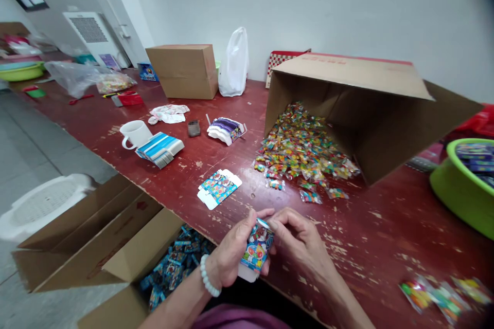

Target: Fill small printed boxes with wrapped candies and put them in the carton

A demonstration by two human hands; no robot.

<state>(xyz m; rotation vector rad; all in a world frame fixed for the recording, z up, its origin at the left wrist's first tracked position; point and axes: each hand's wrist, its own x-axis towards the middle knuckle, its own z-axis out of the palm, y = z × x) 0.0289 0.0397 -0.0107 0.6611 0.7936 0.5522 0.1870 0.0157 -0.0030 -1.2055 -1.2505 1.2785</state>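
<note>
My left hand, with a beaded bracelet at the wrist, is wrapped round a small blue printed candy box. A white flap sticks out at the box's lower end. At its upper end, the thumb and fingers of my right hand pinch the edge by the top flap; the fingertips are partly hidden. Just beyond my hands a flat, unfolded candy box lies on the red table. Small clear packets of coloured candy spill out of a cardboard carton lying on its side.
Left on the table are a white mug, a stack of flat blue boxes and a purple stack. An open carton below the edge holds filled blue boxes. A green basin stands right, several candy packets nearer.
</note>
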